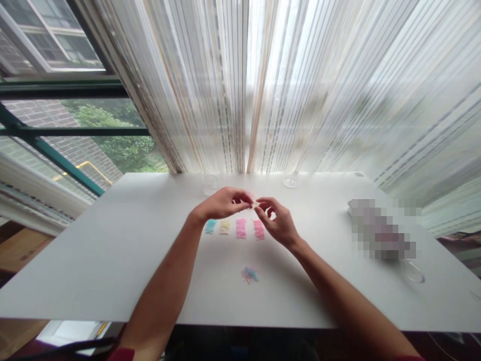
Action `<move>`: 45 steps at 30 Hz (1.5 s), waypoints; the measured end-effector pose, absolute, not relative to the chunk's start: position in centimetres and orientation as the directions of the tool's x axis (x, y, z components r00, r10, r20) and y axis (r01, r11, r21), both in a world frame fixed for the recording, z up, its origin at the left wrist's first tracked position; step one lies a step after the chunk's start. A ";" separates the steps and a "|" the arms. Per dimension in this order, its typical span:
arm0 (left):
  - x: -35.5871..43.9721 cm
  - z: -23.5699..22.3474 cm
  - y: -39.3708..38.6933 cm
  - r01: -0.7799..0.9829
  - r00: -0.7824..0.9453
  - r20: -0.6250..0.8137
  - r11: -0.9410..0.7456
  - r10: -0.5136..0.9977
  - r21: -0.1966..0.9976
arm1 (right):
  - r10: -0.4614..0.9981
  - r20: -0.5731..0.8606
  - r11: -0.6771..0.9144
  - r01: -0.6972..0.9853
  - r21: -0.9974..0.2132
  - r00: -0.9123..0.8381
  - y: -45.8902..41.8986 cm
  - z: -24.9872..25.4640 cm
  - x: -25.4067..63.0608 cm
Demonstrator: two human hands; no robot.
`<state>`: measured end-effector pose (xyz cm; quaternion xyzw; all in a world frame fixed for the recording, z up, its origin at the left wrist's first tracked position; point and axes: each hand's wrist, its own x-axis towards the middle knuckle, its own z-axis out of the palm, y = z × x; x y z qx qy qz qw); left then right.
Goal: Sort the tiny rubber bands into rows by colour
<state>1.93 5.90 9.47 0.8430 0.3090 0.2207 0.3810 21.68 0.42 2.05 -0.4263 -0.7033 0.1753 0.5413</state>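
My left hand (229, 203) and my right hand (276, 218) meet over the middle of the table, fingertips bent inward. Between them is a tiny pale piece (255, 204), too small to name; both hands seem to pinch at it. Below them lie neat groups of thin short strips: blue (210, 226), pale yellow (224, 227), pink (241, 228) and deeper pink (259, 229), the last beside my right fingers. Nearer to me is a loose pile of mixed strips (250, 274). Something pinkish and blurred shows just behind my left fingertips.
The white table (124, 250) runs back to striped curtains (240, 100). A clear cup (210, 184) stands behind my left hand, and a clear round lid (290, 182) lies at the back. On the right is a blurred-out object (383, 230) with a loop (413, 272).
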 end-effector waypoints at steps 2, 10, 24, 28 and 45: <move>1.7 8.6 5.3 0.371 0.697 0.162 -0.544 0.698 0.752 | 0.774 0.623 0.608 0.411 -0.679 -0.115 -0.2 1.7 21.9; -1.4 4.7 1.9 0.394 0.698 0.124 -0.522 0.705 0.757 | 0.706 0.628 0.701 0.454 -0.550 -0.328 -2.2 0.5 20.3; -3.5 1.9 0.7 0.289 0.626 0.212 -0.475 0.751 0.831 | 0.653 0.638 0.752 0.445 -0.486 -0.407 -2.8 -0.4 19.4; -3.5 1.9 0.4 0.288 0.639 0.233 -0.509 0.733 0.811 | 0.650 0.635 0.753 0.464 -0.466 -0.417 -2.8 -0.3 19.4; -4.4 2.1 1.3 0.354 0.647 0.253 -0.577 0.720 0.736 | 0.656 0.635 0.739 0.519 -0.429 -0.409 -2.8 -0.7 19.5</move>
